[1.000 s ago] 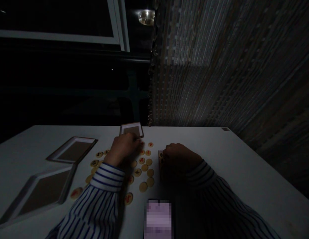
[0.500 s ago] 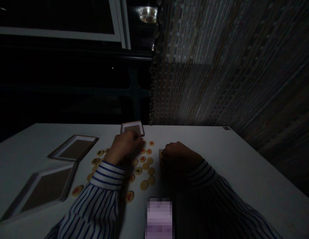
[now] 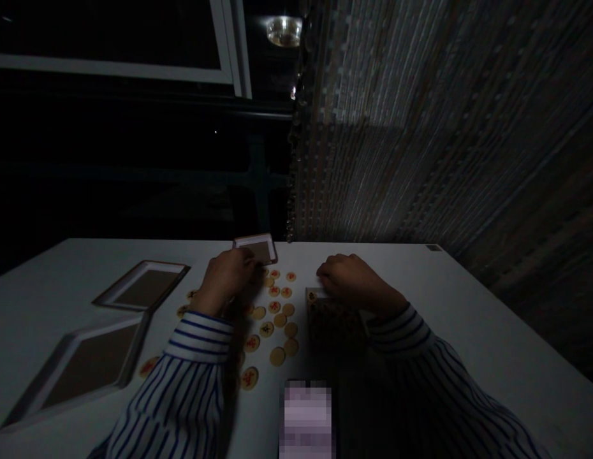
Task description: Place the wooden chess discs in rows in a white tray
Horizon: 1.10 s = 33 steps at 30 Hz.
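Observation:
Round Chinese chess pieces [image 3: 274, 307], some with red or black characters and some plain side up, lie scattered across the white table. My left hand [image 3: 228, 275] is over the far part of the scatter, just short of a small tray-like lid. Its fingers curl downward and the tips are hidden, so I cannot see what they hold. To the right, my right hand [image 3: 354, 280] is bent over the far edge of a dark box [image 3: 307, 312] containing several pieces. Those fingers are folded together with their tips out of sight. One piece [image 3: 312, 297] shows at the box's far left corner.
The small tray-like lid [image 3: 275, 250] lies at the far edge. Two larger shallow trays [image 3: 113, 294] [image 3: 129, 376] rest on the left. A phone-like object with a blurred screen [image 3: 307, 417] is at the near edge. Beaded strings [image 3: 373, 159] hang behind the table; lighting is dim.
My right hand has risen from the box and shifted slightly right and away from me, uncovering its contents. The left hand has moved a little left, revealing pieces near the small lid.

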### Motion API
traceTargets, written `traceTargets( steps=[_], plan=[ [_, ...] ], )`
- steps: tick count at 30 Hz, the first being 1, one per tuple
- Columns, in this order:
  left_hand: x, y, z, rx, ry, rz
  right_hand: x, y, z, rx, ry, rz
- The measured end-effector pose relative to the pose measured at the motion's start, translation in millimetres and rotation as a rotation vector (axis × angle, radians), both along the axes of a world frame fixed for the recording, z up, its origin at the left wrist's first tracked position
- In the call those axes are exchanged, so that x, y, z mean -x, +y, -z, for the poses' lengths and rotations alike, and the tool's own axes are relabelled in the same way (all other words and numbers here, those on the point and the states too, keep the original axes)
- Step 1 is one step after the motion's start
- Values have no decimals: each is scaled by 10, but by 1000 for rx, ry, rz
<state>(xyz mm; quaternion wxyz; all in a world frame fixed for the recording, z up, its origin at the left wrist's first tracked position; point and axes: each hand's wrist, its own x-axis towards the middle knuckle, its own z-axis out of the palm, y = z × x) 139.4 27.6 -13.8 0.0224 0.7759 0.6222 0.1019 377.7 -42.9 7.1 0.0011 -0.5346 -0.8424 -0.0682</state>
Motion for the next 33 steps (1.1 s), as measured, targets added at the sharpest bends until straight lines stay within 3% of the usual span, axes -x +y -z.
traceTargets(
  steps=[10, 20, 27, 33],
  plan=[
    [71, 52, 108, 46, -17, -28, 271, 171, -167, -84, 85, 1],
    [-80, 10, 291, 22, 31, 0, 333, 340, 68, -82, 86, 2],
    [-145, 16, 443, -38, 39, -16, 332, 345, 83, -63, 80, 8],
    [-143, 34, 469, -26, 39, -12, 340, 327, 76, -77, 86, 9]
  ],
)
